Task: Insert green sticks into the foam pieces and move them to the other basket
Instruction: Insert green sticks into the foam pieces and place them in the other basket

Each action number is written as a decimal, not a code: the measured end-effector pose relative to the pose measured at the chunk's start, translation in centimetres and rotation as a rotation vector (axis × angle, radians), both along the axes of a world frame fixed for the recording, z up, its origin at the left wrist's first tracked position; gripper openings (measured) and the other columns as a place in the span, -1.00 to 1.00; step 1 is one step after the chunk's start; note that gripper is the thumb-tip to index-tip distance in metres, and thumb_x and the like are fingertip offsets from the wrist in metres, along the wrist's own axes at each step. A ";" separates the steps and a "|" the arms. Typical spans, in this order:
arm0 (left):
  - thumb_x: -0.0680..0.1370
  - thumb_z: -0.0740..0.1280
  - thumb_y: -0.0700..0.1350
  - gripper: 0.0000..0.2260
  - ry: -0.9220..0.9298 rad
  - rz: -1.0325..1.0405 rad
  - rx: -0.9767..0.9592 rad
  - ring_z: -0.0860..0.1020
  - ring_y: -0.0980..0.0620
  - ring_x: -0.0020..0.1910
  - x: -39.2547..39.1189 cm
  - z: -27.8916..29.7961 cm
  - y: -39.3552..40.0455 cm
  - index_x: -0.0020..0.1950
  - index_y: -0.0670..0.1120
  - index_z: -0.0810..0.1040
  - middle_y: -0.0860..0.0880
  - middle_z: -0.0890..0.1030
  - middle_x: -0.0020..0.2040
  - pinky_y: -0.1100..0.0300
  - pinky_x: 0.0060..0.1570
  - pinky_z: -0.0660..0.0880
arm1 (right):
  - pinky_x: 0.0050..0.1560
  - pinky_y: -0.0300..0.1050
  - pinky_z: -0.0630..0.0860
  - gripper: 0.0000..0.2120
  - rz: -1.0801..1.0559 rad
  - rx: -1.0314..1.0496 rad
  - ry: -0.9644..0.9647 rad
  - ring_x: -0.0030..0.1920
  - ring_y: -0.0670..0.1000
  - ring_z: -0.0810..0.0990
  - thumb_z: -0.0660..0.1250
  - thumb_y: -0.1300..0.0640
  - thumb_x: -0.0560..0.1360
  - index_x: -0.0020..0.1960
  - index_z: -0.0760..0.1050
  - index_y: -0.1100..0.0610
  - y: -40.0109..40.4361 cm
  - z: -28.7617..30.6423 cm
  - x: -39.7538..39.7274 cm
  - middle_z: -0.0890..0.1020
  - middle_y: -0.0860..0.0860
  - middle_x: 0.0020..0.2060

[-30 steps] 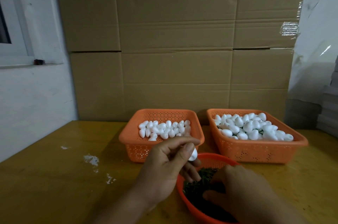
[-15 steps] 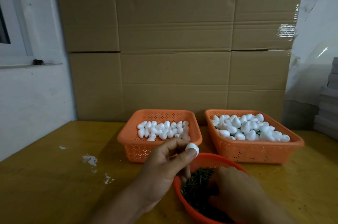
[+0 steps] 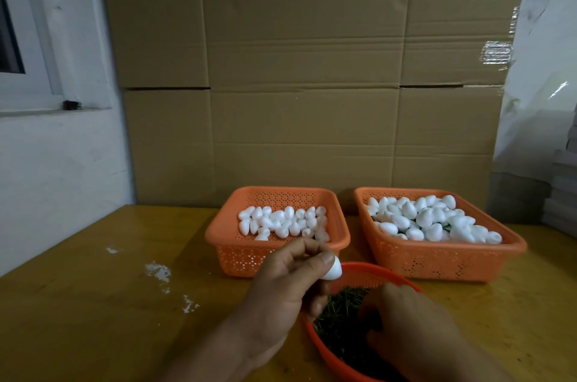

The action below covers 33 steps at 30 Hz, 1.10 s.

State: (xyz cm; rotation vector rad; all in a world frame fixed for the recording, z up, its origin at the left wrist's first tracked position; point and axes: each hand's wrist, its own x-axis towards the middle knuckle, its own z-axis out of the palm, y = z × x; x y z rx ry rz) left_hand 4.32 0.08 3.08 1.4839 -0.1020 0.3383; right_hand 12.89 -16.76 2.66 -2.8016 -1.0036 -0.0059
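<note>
I am pinching a white foam piece (image 3: 332,269) in my left hand (image 3: 281,291) above the red bowl (image 3: 352,272), my right hand (image 3: 415,328) digging among green sticks (image 3: 337,316), its grip hidden; foam looks light, dentable, so I am holding its sides.

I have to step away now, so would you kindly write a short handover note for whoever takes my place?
Left hand pinches one foam piece, no stick in it yet. Right hand is down in the round bowl of green sticks; whether it holds one cannot be seen.
Left basket: plain pieces waiting. Right basket: finished pieces, green showing between them.
Left to do: stick this piece, drop it right, repeat.
</note>
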 end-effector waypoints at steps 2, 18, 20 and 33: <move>0.54 0.41 0.03 -0.77 0.014 -0.001 -0.033 0.41 0.07 -0.45 0.0 0.0 -0.1 -0.04 -0.13 0.63 -0.06 0.46 -0.33 0.26 -0.44 0.34 | -0.01 -0.15 0.58 -0.75 0.000 0.014 -0.008 0.02 -0.10 0.62 0.30 0.00 0.42 0.07 0.60 -0.17 0.0 0.1 -0.1 0.65 -0.15 -0.03; 0.59 0.30 0.05 -0.74 0.097 -0.120 -0.335 0.28 0.11 -0.51 -0.1 0.8 0.4 -0.22 -0.03 0.62 -0.05 0.38 -0.36 0.26 -0.48 0.20 | -0.36 -0.37 0.49 -0.86 0.035 0.398 0.168 -0.34 -0.22 0.64 0.40 0.16 0.46 -0.11 0.67 -0.07 -0.4 1.2 -0.1 0.69 -0.11 -0.32; 0.61 0.28 0.06 -0.73 0.102 -0.137 -0.351 0.27 0.11 -0.51 -0.2 0.8 0.5 -0.20 -0.05 0.62 -0.04 0.37 -0.37 0.27 -0.48 0.20 | -0.43 -0.33 0.53 -0.85 0.051 0.450 0.265 -0.43 -0.11 0.67 0.42 0.17 0.50 -0.08 0.67 -0.08 -0.5 1.2 0.0 0.71 -0.04 -0.32; 0.56 0.35 0.08 -0.71 0.148 -0.198 -0.473 0.25 0.13 -0.56 0.2 0.5 1.0 -0.02 -0.15 0.48 -0.03 0.32 -0.40 0.27 -0.54 0.19 | -0.48 -0.34 0.41 -0.90 0.227 0.805 0.381 -0.49 -0.15 0.57 0.37 0.17 0.58 -0.08 0.64 0.06 -0.5 1.6 -0.4 0.73 0.01 -0.32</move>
